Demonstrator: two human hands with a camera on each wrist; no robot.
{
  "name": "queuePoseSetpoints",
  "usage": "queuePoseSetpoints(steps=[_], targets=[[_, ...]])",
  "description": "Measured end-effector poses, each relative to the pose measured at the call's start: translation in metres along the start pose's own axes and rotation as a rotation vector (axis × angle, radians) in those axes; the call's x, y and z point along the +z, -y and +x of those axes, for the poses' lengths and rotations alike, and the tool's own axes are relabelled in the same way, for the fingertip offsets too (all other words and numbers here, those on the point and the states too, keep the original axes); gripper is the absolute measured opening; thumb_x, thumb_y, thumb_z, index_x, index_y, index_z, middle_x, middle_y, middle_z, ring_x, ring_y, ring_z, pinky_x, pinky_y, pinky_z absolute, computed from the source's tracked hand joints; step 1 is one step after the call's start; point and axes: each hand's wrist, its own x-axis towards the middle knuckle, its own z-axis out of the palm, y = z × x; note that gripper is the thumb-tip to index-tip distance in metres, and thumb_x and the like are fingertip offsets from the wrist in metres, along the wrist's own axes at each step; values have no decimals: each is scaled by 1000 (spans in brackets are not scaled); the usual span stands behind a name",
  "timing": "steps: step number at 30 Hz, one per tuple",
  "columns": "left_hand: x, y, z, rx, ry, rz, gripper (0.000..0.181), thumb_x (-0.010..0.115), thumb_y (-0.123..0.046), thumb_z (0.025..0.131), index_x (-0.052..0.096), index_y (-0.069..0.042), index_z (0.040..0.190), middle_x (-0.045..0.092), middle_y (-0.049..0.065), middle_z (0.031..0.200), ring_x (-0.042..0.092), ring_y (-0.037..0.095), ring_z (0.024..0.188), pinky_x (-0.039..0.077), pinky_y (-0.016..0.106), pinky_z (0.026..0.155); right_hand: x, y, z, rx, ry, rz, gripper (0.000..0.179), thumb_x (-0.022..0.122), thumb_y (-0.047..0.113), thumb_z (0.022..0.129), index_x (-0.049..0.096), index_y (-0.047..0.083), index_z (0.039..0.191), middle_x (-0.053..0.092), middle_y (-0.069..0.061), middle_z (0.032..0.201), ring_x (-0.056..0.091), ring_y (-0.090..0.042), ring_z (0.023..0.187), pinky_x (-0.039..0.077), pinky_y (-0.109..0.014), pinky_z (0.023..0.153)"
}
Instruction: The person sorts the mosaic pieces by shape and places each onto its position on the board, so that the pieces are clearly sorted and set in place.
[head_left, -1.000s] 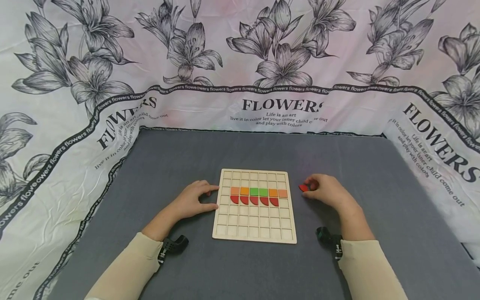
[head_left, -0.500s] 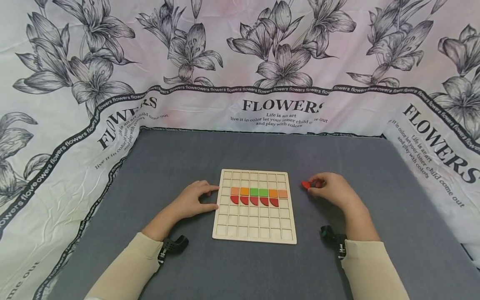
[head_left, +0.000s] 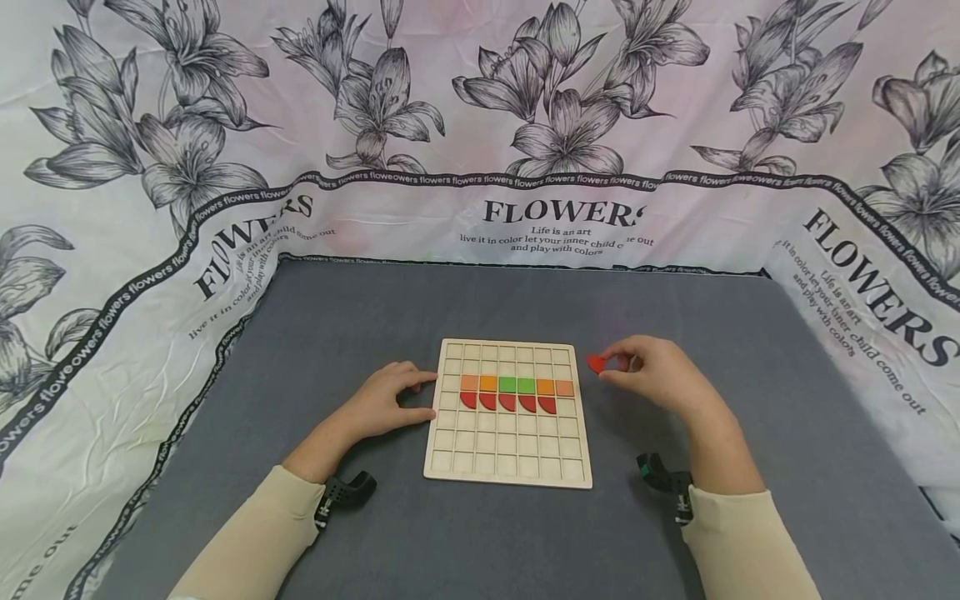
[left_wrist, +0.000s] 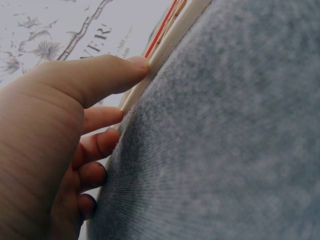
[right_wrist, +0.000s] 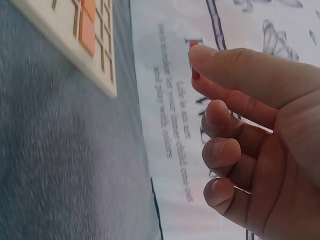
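Observation:
A square wooden grid board (head_left: 508,482) lies on the dark grey tabletop in the head view. Across it runs a row of orange, green and peach square tiles (head_left: 517,385), with several red quarter-circle pieces (head_left: 507,403) in the cells just below. My left hand (head_left: 384,402) touches the board's left edge with thumb and forefinger extended; the left wrist view shows the thumb (left_wrist: 120,72) against that edge. Between thumb and forefinger my right hand (head_left: 656,372) pinches a red quarter-circle piece (head_left: 596,363), held above the table just right of the board. Its other fingers (right_wrist: 222,152) curl loosely.
Grey cloth (head_left: 360,317) covers the table around the board. A white floral-printed fabric (head_left: 420,217) with "FLOWERS" lettering rises at the back and both sides. Each wrist wears a black camera mount (head_left: 348,490), near the tabletop.
My right hand first shifted slightly right, then moved left and a little farther back, bringing the red quarter-circle piece closer to the board. My left hand and the board stay put.

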Motion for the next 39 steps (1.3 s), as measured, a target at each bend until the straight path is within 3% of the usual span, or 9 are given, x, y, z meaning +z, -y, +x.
queuePoseSetpoints(steps=[12, 21, 31, 39], targets=[[0, -1, 1, 21, -7, -7, 58, 83, -40, 87, 69, -10, 134, 52, -7, 92, 46, 14, 86, 39, 37, 78, 24, 15, 3, -60, 172, -28, 19, 84, 16, 86, 78, 14, 104, 57, 2, 77, 51, -17, 66, 43, -35, 60], [0, -2, 2, 18, 5, -22, 58, 83, -39, 87, 69, -10, 135, 53, -6, 93, 47, 15, 87, 39, 38, 79, 37, 10, 6, -15, 273, -65, 17, 86, 19, 82, 77, 14, 96, 54, 2, 71, 49, -15, 65, 38, -33, 59], [3, 1, 1, 23, 9, -4, 58, 83, -40, 87, 68, -11, 135, 52, -7, 93, 46, 14, 86, 39, 37, 78, 44, 9, 6, 17, 281, -60, 20, 88, 19, 80, 73, 15, 92, 52, 1, 71, 48, -16, 64, 38, -35, 62], [-2, -1, 1, 27, 18, -18, 58, 84, -37, 87, 68, -8, 136, 51, -5, 92, 45, 15, 85, 38, 38, 78, 45, 10, 11, -16, 289, -54, 12, 84, 19, 87, 72, 20, 84, 59, 6, 73, 52, -15, 69, 43, -35, 66]])
